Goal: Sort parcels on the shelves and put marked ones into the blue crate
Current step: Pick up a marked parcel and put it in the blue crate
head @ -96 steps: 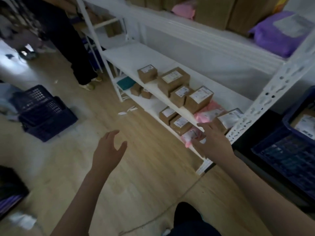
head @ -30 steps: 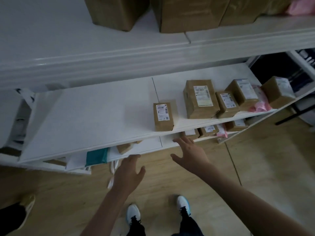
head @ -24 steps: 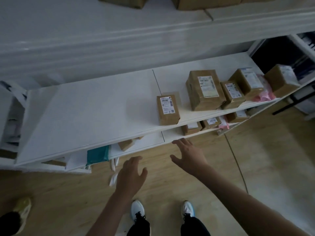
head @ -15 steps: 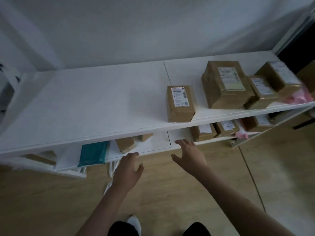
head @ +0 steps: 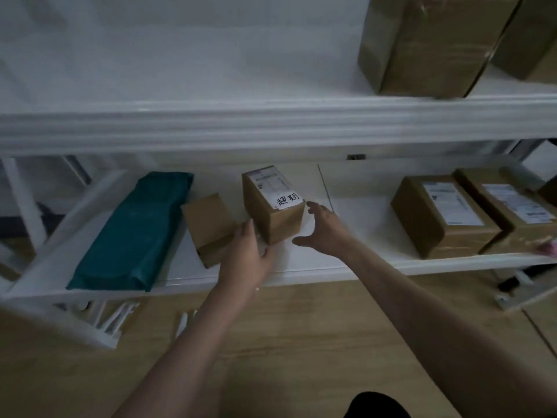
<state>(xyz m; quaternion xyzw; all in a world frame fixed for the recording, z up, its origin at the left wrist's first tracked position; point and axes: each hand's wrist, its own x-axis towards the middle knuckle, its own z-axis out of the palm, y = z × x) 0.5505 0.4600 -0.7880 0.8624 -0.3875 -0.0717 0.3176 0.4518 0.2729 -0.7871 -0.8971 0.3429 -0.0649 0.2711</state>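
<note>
Marked parcel (head: 272, 203) sits between both spread, empty hands, left hand (head: 247, 254) touching, right hand (head: 324, 229) just beside

Open hands (head: 245, 254) flanking marked parcel (head: 272, 203)

marked parcel (head: 272, 206): matt brown cardboard, white paper label | plain parcel (head: 208, 227): matt brown cardboard | teal mailer (head: 135, 230): smooth plastic, faint sheen | shelf (head: 361, 236): white painted, smooth | upper boxes (head: 422, 43): cardboard under glossy tape | floor (head: 301, 342): light wood-look planks
</note>
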